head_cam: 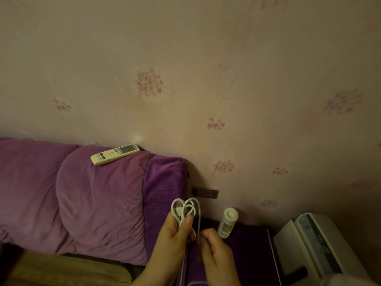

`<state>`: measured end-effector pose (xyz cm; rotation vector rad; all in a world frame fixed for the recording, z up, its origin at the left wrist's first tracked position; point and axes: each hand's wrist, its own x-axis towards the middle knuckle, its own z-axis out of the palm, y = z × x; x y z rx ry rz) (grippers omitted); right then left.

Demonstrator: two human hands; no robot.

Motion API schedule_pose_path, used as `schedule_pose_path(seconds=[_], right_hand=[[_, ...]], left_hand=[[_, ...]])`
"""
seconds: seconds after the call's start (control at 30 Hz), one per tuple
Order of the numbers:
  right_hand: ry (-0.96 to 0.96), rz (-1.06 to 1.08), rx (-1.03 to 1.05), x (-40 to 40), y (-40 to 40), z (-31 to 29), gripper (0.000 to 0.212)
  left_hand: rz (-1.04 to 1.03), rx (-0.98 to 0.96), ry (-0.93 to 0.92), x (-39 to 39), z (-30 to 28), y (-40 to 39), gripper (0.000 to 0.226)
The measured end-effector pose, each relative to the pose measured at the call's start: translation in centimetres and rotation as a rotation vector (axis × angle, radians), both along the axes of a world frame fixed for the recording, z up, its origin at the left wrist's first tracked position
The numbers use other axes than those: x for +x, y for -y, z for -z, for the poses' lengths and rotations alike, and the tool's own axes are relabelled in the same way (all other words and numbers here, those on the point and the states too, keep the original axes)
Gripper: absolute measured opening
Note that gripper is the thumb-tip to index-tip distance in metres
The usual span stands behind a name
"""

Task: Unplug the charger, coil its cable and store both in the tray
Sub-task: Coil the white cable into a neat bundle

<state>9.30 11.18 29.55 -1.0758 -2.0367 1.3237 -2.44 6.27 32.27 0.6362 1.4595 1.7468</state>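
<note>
Below a wall socket (206, 192), beside a purple headboard (99, 203), the left hand (175, 240) pinches a looped white cable (186, 209), while the right hand (214, 248) grips its trailing end. A remote (114, 154) rests on the headboard.

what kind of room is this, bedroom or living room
Most likely a bedroom, though a living room can't be ruled out. A padded purple headboard stands against floral wallpaper, an air-conditioner remote rests on top of it, and a wall outlet sits low beside it.
</note>
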Motion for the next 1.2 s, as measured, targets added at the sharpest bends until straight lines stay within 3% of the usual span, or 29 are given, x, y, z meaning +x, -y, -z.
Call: schedule_pose_path(seconds=[0.1,0.17,0.37,0.53,0.6,0.67,0.8,0.93,0.97,1.07,1.2], right_hand=[[0.131,-0.119,0.191,0.0,0.4,-1.3,0.007],[0.208,-0.213,0.278,-0.1,0.1,-2.4,0.015],[0.292,-0.336,0.264,-0.3,-1.1,-4.2,0.016],[0.481,-0.440,0.293,1.0,-2.4,-5.0,0.025],[0.517,-0.457,0.379,1.5,-3.2,-5.9,0.020],[0.503,-0.478,0.470,1.6,-4.0,-7.2,0.017],[0.366,-0.537,0.597,0.7,-5.6,-9.7,0.015],[0.100,-0.554,0.435,-0.6,-7.3,-9.8,0.007],[0.014,-0.489,0.338,-0.7,-7.9,-9.3,0.009],[-0.087,-0.342,0.197,-0.8,-8.9,-7.0,0.010],[-0.050,-0.337,0.135,-1.6,-5.8,-4.1,0.025]], left_hand=[[0.047,-0.049,0.059,-0.1,0.3,0.1,0.022],[0.047,-0.029,0.090,-0.5,0.3,0.0,0.015],[-0.046,-0.013,0.060,-1.3,0.6,-0.2,0.015],[-0.064,-0.179,-0.441,-3.0,2.0,-0.2,0.037],[0.025,-0.256,-0.637,-3.0,2.9,-0.1,0.030],[0.101,-0.370,-0.809,-2.3,3.7,-0.2,0.021],[0.421,-0.758,-1.299,-0.4,3.6,-0.8,0.031],[0.594,-0.665,-1.347,0.4,3.5,-0.9,0.033],[0.546,-0.598,-1.291,-0.1,3.1,-1.6,0.031],[0.261,-0.509,-0.851,-1.3,1.3,-1.3,0.018],[-0.010,-0.257,-0.740,-1.4,-1.4,0.4,0.042]])
